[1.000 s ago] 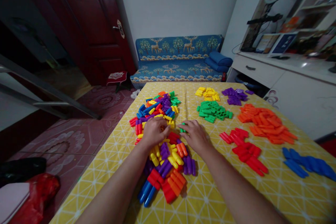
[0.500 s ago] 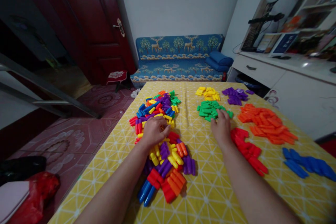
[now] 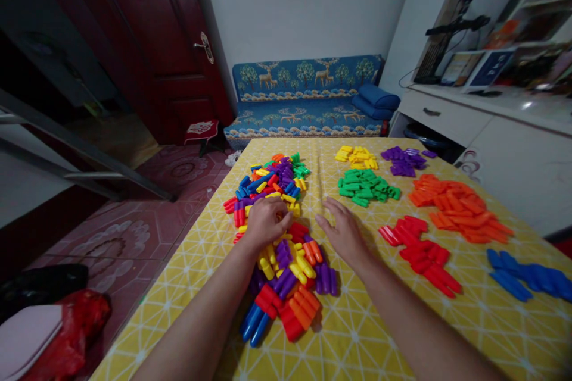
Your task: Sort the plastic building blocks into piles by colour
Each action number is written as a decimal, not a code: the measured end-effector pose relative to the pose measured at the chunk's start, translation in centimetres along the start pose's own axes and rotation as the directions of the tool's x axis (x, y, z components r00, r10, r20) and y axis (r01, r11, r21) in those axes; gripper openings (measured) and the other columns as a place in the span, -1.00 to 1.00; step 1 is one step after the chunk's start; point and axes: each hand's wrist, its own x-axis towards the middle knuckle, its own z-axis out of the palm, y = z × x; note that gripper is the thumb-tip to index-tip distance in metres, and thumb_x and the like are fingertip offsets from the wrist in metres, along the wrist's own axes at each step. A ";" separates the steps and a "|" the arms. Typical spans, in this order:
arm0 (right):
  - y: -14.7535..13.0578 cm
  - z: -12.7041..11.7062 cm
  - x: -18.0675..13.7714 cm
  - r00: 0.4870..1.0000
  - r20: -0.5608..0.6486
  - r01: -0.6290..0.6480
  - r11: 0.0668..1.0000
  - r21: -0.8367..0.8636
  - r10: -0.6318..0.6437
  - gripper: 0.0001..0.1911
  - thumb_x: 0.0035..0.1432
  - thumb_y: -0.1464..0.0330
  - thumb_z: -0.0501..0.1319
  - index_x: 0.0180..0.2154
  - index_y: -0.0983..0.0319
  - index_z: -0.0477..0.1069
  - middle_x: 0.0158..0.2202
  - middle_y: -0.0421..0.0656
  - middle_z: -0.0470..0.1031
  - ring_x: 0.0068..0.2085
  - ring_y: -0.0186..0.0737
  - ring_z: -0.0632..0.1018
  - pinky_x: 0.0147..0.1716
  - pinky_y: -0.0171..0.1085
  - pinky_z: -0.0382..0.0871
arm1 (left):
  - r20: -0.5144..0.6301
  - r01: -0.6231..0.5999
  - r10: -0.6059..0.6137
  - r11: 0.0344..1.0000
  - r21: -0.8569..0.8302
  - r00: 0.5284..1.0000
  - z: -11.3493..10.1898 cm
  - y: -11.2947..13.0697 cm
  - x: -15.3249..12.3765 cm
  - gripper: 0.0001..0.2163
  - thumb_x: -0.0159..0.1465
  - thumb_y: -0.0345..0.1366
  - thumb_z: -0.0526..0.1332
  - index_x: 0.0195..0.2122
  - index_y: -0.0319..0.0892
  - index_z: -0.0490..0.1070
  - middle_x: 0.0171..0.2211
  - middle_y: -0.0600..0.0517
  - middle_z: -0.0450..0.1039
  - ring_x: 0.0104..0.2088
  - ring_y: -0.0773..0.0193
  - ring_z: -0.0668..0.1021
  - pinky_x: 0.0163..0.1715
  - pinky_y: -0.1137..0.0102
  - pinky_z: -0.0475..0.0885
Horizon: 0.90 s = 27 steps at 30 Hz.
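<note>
My left hand (image 3: 268,221) rests on a mixed pile of plastic building pieces (image 3: 282,262) in several colours. Its fingers curl down into the pieces, and whatever lies under them is hidden. Just to the right of that pile hovers my right hand (image 3: 342,231), fingers apart, with nothing in it. Pieces sorted by colour lie farther right: a green group (image 3: 367,186), a red group (image 3: 424,255), an orange group (image 3: 460,208), a yellow group (image 3: 356,157), a purple group (image 3: 403,161) and a blue group (image 3: 529,274).
A yellow patterned cloth (image 3: 348,333) covers the table. Behind it stands a blue sofa (image 3: 308,108) with deer patterns, beside a dark red door (image 3: 179,53). A white cabinet (image 3: 504,161) borders the right side. A red stool (image 3: 201,130) is by the door.
My right hand has moved left from the green pieces toward the mixed pile, its fingers spread. A red piece now shows at the left of the red group. My left hand stays on the pile.
</note>
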 end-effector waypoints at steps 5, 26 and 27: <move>-2.6 -1.7 -4.3 0.935 0.354 -0.007 0.993 0.117 -0.035 -0.18 0.13 0.03 0.23 0.32 0.21 0.10 0.30 0.07 0.21 0.29 0.05 0.28 0.23 0.06 0.21 | -0.001 0.012 -0.012 1.000 0.013 1.000 -0.1 0.1 0.0 -0.81 0.22 -0.29 0.18 -0.52 -0.18 0.45 -0.44 0.01 0.49 -0.40 0.27 0.49 -0.37 0.37 0.28; -3.9 3.9 -0.6 0.994 0.043 -0.111 0.821 0.560 0.105 -0.57 0.14 0.27 0.19 0.06 0.19 0.37 0.01 -0.04 0.50 0.00 -0.11 0.53 -0.02 -0.12 0.45 | -0.209 0.236 -0.342 0.882 -0.408 0.916 -0.3 -1.4 -0.6 -0.57 0.34 -0.07 0.06 -0.63 -0.17 0.29 -0.66 0.13 0.27 -0.59 0.39 0.34 -0.55 0.45 0.23; -3.9 3.5 -0.6 0.987 0.064 -0.153 0.766 0.625 0.145 -0.58 0.17 0.23 0.16 0.06 0.19 0.37 -0.02 -0.06 0.52 -0.07 -0.13 0.55 -0.09 -0.16 0.48 | -0.211 0.233 -0.340 0.882 -0.410 0.916 -0.6 -1.1 -0.6 -0.58 0.35 -0.07 0.04 -0.61 -0.17 0.32 -0.65 0.12 0.31 -0.57 0.38 0.37 -0.53 0.45 0.27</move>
